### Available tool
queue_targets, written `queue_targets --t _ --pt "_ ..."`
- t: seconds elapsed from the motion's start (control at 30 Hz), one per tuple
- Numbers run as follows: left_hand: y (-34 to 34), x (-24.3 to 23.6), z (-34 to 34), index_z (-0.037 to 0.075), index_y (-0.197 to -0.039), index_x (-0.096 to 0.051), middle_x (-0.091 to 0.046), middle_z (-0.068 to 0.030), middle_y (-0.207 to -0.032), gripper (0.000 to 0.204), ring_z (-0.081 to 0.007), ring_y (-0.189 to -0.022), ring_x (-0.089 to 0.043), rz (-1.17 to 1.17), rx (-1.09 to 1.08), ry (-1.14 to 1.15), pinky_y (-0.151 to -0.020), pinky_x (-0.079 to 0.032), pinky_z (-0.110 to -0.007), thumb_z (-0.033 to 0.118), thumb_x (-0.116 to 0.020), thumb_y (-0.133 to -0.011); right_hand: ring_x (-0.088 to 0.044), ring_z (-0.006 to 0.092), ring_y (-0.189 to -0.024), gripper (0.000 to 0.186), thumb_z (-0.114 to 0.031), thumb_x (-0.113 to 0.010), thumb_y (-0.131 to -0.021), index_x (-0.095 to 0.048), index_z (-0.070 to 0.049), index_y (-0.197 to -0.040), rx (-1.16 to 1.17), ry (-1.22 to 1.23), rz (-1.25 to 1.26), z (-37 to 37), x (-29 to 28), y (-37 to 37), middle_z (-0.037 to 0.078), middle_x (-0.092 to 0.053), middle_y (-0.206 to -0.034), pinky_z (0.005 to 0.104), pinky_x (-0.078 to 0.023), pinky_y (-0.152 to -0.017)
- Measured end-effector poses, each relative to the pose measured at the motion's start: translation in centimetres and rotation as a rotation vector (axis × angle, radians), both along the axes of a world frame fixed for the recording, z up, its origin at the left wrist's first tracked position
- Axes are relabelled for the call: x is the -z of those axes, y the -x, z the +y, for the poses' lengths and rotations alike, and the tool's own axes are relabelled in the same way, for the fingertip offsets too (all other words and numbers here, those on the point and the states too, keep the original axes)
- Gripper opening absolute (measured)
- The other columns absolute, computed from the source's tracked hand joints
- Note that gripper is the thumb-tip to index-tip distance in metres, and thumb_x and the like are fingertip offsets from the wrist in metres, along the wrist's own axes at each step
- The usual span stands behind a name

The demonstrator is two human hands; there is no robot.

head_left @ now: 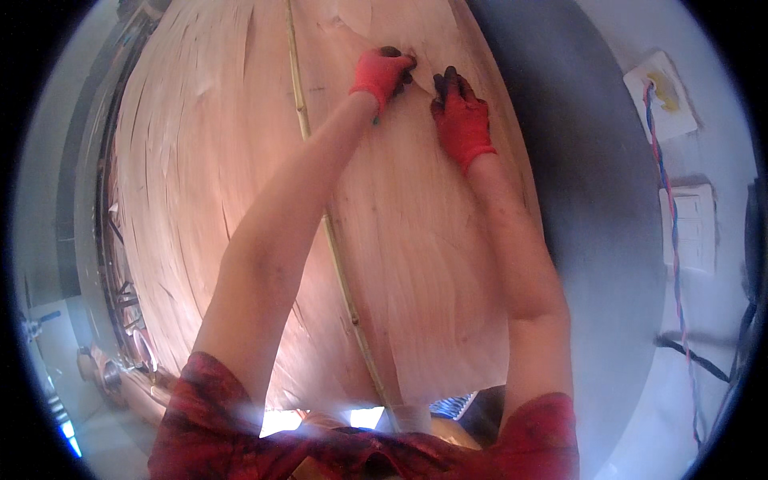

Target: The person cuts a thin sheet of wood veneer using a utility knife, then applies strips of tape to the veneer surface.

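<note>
A broad stack of pale reddish wood veneer point(416, 240) fills the middle, its left side split and ragged. My left hand point(379, 74), in a red glove with dark fingertips, is closed in a pinch at a slanting torn edge on the top sheet. What lies between those fingertips is too small to make out. Just right of it, my right hand point(462, 120), gloved the same way, rests on the veneer with its fingers stretched forward and nothing held. A thin bamboo stick point(340, 276) lies lengthwise over the sheet, passing beneath my left forearm.
A dark grey surface point(592, 144) borders the veneer on the right. Beyond it, a white wall carries a switch plate point(692, 228) and a hanging twisted red and blue wire point(676, 240). Metal machine parts point(108, 372) line the left side.
</note>
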State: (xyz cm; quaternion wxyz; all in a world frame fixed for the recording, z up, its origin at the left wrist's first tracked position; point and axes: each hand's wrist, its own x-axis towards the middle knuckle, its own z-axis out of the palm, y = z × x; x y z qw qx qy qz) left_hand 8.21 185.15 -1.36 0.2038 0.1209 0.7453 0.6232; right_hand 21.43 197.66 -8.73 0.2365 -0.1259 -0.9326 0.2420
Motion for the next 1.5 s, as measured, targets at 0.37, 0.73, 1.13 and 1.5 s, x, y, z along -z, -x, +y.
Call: queue_targets --t 0.37,0.73,1.13,1.5 --pt "-6.7 -9.9 -14.0 0.007 -0.092 -0.068 -0.066 -0.0046 -0.073 0.015 -0.01 -0.05 -0.053 0.143 -0.137 -0.4 -0.044 -0.036 -0.023 0.02 -0.074 -0.091 -0.063 0.0416 -0.113 0.054 -0.035 -0.065 -0.09 -0.053 -0.009 -0.136 0.013 -0.056 -0.093 -0.4 2.5 1.6 0.021 -0.062 -0.131 0.0514 -0.051 -0.096" --pt "-25.4 -16.4 -55.6 0.008 -0.091 -0.068 -0.065 -0.0026 -0.071 0.014 -0.0078 -0.05 -0.052 0.139 -0.724 0.044 -0.044 -0.035 -0.023 0.021 -0.072 -0.092 -0.057 0.029 -0.126 0.058 -0.033 -0.064 -0.097 -0.051 0.002 -0.141 0.001 0.29 0.084 -11.8 -14.8 -16.0 0.019 -0.059 -0.139 0.0373 -0.04 -0.108" --pt "-58.9 -3.3 -98.4 0.002 -0.106 -0.069 -0.07 -0.0164 -0.097 0.034 -0.0254 -0.073 -0.066 -0.568 -0.316 1.068 -0.066 -0.051 -0.035 0.032 -0.065 -0.09 -0.062 0.0175 -0.104 0.05 -0.012 -0.067 -0.093 -0.055 -0.002 -0.14 -0.359 0.712 -0.176 -55.4 -16.7 -29.6 0.015 -0.062 -0.133 0.0276 -0.051 -0.083" --pt "-61.5 -2.5 -98.4 0.008 -0.128 -0.063 -0.069 -0.02 -0.119 0.047 -0.0349 -0.112 -0.065 -0.313 -0.498 0.776 -0.096 -0.049 -0.042 0.039 -0.058 -0.092 -0.03 0.0515 -0.141 0.089 -0.058 -0.06 -0.089 -0.033 0.0 -0.151 -0.332 -0.495 -0.32 -71.8 -13.5 -21.1 0.032 -0.043 -0.146 0.06 -0.02 -0.117"
